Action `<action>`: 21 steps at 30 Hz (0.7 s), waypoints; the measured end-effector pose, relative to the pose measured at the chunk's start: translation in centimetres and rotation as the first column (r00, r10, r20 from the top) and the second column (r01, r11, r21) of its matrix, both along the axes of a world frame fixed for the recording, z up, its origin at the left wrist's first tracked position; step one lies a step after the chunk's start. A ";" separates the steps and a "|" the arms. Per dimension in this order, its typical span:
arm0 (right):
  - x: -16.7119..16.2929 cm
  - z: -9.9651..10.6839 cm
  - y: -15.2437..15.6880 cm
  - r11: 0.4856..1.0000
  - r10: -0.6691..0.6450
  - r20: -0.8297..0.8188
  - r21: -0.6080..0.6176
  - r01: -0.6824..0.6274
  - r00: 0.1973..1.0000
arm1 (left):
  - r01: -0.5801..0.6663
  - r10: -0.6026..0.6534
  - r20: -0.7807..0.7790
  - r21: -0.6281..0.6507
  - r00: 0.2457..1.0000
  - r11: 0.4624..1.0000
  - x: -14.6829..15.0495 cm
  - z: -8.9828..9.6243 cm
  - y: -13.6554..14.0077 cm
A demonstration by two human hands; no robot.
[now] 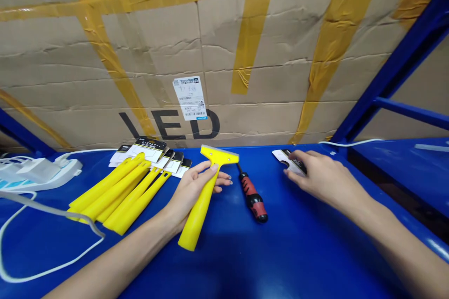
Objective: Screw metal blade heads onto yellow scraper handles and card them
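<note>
My left hand [196, 184] is wrapped round the neck of a yellow scraper [202, 208], whose wide head with a metal blade edge points away from me. Fingers and thumb of my right hand [317, 173] pinch a black and white card sleeve [282, 155], with a cut-out notch in its edge. Between the hands lies a red and black screwdriver [253, 198], its shaft tip close to the scraper's head. To the left rests a pile of several yellow scrapers [129, 191], their heads covered by black and white card sleeves [149, 149].
A large cardboard box [157, 56] with yellow tape stands along the back of the blue shelf [224, 271]. At far left sit a white power strip [63, 177] and loose cables [45, 271]. A blue metal upright [382, 79] rises on the right.
</note>
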State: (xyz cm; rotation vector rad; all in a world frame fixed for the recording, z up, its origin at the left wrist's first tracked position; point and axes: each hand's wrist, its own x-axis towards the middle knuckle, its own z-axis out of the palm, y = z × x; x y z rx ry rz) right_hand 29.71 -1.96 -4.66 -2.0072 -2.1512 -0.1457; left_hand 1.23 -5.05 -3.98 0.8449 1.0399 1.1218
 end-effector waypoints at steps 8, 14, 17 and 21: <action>0.5 -0.1 0.0 0.990 0.107 0.097 -0.099 -0.097 0.989 | 0.051 -0.030 0.237 -0.081 0.971 0.995 2.5 1.0 0.7; 1.1 -0.2 0.1 0.988 0.156 -0.036 -0.002 -0.156 0.987 | -0.005 0.008 0.417 -0.009 0.909 1.000 2.3 0.1 0.1; 0.6 0.0 0.0 0.977 0.197 -0.241 0.133 -0.168 0.950 | -0.053 0.041 0.468 0.013 0.883 0.998 1.5 -0.3 -0.1; -1.7 0.6 -0.8 0.973 0.228 -0.778 0.166 -0.159 0.585 | -0.142 0.120 0.474 0.011 0.872 0.990 0.7 0.0 -0.3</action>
